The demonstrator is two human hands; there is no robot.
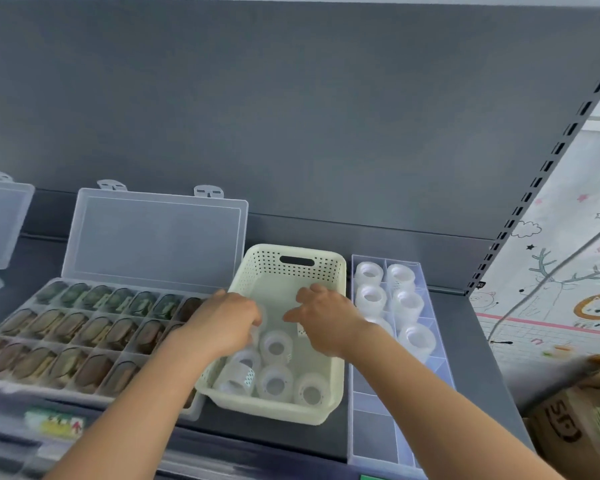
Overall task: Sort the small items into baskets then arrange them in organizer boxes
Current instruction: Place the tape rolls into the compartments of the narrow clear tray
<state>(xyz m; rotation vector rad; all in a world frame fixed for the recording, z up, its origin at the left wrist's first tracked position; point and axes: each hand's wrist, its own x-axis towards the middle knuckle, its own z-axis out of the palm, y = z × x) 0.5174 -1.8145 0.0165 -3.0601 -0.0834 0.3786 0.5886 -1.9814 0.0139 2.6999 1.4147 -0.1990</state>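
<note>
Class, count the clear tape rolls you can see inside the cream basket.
5 in the basket: one tape roll in the middle, one to its left, three along the near wall. The left hand may cover another.

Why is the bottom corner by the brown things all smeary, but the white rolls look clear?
Head view: motion blur smears the near-left end of the organizer box and the label strip below it; the basket and tape rolls mid-frame are sharper; the wide lens makes the slotted upright lean; the light is soft, without hard shadows.
</note>
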